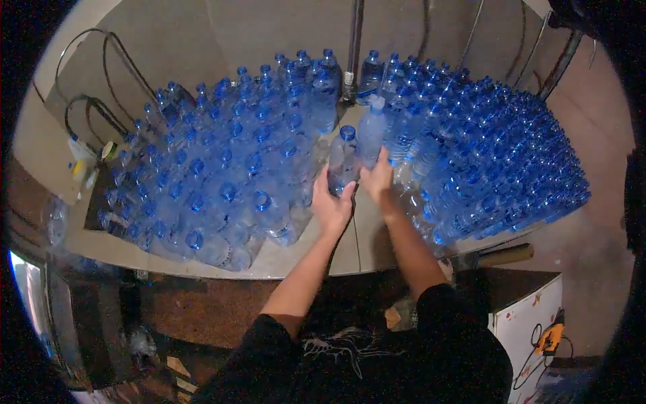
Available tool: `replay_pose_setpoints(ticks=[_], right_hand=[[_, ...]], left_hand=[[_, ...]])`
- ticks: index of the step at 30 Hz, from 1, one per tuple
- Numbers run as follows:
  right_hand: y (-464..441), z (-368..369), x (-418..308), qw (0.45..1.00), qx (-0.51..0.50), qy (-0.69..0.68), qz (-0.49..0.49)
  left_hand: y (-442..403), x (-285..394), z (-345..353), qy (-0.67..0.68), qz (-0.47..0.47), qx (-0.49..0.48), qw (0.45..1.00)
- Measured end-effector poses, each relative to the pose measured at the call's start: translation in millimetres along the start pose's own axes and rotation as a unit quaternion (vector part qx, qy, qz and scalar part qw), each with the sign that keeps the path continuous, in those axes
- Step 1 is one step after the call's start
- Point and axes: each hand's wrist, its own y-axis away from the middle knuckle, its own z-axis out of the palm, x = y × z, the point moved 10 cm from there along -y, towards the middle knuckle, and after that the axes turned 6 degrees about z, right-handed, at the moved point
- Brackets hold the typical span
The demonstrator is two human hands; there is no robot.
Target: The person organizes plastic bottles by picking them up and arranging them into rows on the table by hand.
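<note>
My left hand [332, 205] is wrapped around the lower part of a clear plastic bottle [344, 158] with a blue top. Just to its right, my right hand [377, 178] grips a cloudy-looking plastic bottle [372, 131] near its base; its top appears pale. Both bottles are upright and side by side, close to the middle of the tiled counter [350, 236]. A large group of blue-topped bottles [229, 192] stands on the left. Another dense group [494, 148] fills the right side, close beside my right hand.
A dark vertical pipe [354, 50] rises behind the bottles, and dark hoses [111, 77] loop at the left. Below the counter on the right, an orange tool [550, 339] with a cord rests against a white panel [518, 337]. A cardboard-like tube [508, 254] lies under the counter edge.
</note>
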Motion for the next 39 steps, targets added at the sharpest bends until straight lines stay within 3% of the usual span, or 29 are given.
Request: replay_pose_setpoints(ticks=[2,5,8,11,14,15,18,20,23,26,29,30,31,33,35,39], right_hand=[[20,-14,-2,0.994,0.018,-0.075,-0.083],[46,-26,32,0.999,-0.001,0.044,0.012],[75,-38,48,0.983,0.135,0.098,-0.073],[81,-59,26,0.97,0.122,0.055,-0.205],[84,-64,22,0.977,0.113,0.003,-0.182],[83,-70,25,0.988,0.093,0.029,-0.119],[86,-133,-41,0.996,0.058,0.064,0.002],[74,-151,-57,0.997,0.071,0.025,0.004],[43,-170,-114,0.98,0.101,0.1,-0.139],[22,-165,-157,0.953,0.061,0.104,-0.279],[-4,-137,-156,0.951,-0.07,0.193,-0.232],[-4,-137,-161,0.948,-0.081,0.232,-0.202],[-2,-138,-165,0.942,-0.083,0.245,-0.213],[2,-139,-169,0.94,-0.086,0.263,-0.198],[3,-133,-174,0.945,-0.111,0.244,-0.186],[-5,-123,-196,0.946,-0.103,0.26,-0.162]], left_hand=[[-8,-1,10,-0.024,-0.004,-0.018,1.0],[-33,-5,47,-0.04,-0.006,-0.067,0.997],[-53,-10,81,-0.042,-0.036,-0.139,0.989],[-61,-13,95,-0.033,-0.053,-0.145,0.987],[-60,-15,95,-0.036,-0.064,-0.147,0.986],[-59,-15,95,-0.045,-0.061,-0.15,0.986],[-60,-10,90,-0.058,-0.053,-0.152,0.985],[-61,-8,88,-0.05,-0.046,-0.157,0.985],[-58,-8,87,-0.006,-0.027,-0.144,0.989],[-40,-20,62,0.017,-0.015,-0.018,1.0],[5,-1,22,0.141,-0.08,-0.134,0.978],[28,3,11,0.137,-0.074,-0.225,0.962],[51,4,-5,0.131,-0.068,-0.309,0.94],[87,9,-54,0.296,-0.161,-0.408,0.848],[99,4,-114,0.229,-0.115,-0.48,0.839],[115,-48,-210,0.146,-0.15,-0.479,0.853]])
